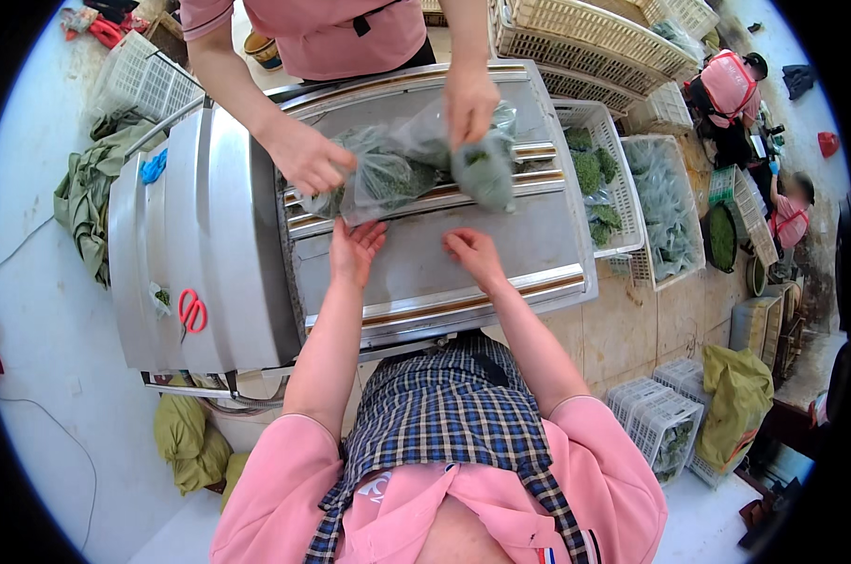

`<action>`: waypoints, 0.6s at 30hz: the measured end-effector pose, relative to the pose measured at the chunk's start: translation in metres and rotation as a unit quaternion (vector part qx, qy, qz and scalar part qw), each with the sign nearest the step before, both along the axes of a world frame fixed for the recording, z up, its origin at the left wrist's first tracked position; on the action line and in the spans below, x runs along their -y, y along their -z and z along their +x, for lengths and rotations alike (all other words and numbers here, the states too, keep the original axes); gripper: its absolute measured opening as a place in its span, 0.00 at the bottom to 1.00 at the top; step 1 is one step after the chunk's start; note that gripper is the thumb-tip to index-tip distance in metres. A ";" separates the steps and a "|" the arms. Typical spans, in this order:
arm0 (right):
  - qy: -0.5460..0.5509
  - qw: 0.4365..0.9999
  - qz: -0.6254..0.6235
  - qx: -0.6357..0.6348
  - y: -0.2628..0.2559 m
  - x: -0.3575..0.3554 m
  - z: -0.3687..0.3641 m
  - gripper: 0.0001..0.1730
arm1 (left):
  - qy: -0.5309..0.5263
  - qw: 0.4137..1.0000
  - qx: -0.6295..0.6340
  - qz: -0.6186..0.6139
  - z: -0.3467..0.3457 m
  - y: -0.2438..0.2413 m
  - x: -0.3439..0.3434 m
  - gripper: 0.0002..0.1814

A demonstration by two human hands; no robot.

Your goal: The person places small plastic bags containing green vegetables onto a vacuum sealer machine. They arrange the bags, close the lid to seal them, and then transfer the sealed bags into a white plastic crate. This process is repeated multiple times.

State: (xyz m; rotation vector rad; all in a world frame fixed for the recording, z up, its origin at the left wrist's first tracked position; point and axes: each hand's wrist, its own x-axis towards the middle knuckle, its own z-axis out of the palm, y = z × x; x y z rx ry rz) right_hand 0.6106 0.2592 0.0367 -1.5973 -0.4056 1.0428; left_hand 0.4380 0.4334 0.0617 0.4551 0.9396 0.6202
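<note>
My left hand [357,252] is palm up with its fingers apart, at the near edge of a clear plastic bag of green produce [390,176]; whether it touches the bag is hard to tell. My right hand [476,257] hovers over the bare steel plate of a vacuum packing machine [411,254], its fingers loosely curled and holding nothing visible. Across from me, a co-worker's hand [312,162] grips the left end of the bags. That person's other hand [471,106] holds a second filled bag [483,176] over the metal sealing bars [538,185].
The machine's rounded steel lid [214,247] is at left, with red-handled scissors [193,310] and a blue glove [154,167] on it. On the right stand a white crate of greens [630,211], a crate of bagged produce [665,204] and stacked crates [587,49]. Two people work farther right.
</note>
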 end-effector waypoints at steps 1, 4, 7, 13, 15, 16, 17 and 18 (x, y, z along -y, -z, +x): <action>0.000 0.998 0.007 -0.070 -0.009 -0.009 -0.010 0.14 | -0.002 1.000 -0.006 -0.003 -0.003 0.000 0.001 0.26; -0.007 0.987 -0.006 -0.163 -0.011 -0.028 -0.026 0.18 | 0.005 1.000 -0.015 -0.011 -0.010 0.002 0.004 0.26; 0.037 0.973 -0.001 -0.227 -0.007 -0.037 -0.035 0.19 | 0.026 0.999 -0.010 -0.014 -0.018 0.005 0.008 0.26; 0.198 0.841 0.113 -0.491 -0.020 -0.027 -0.049 0.15 | 0.081 0.996 -0.044 -0.005 -0.034 0.023 0.027 0.24; 0.272 0.794 0.131 -0.528 -0.047 -0.019 -0.058 0.15 | 0.105 0.993 -0.062 -0.003 -0.038 0.018 0.042 0.22; 0.314 0.770 0.139 -0.538 -0.060 -0.017 -0.061 0.15 | 0.116 0.991 -0.069 -0.006 -0.039 0.017 0.049 0.22; 0.354 0.744 0.146 -0.548 -0.065 -0.016 -0.064 0.15 | 0.128 0.989 -0.076 -0.009 -0.040 0.015 0.055 0.21; 0.360 0.748 0.158 -0.535 -0.065 -0.020 -0.062 0.14 | 0.141 0.987 -0.082 -0.012 -0.039 0.013 0.061 0.21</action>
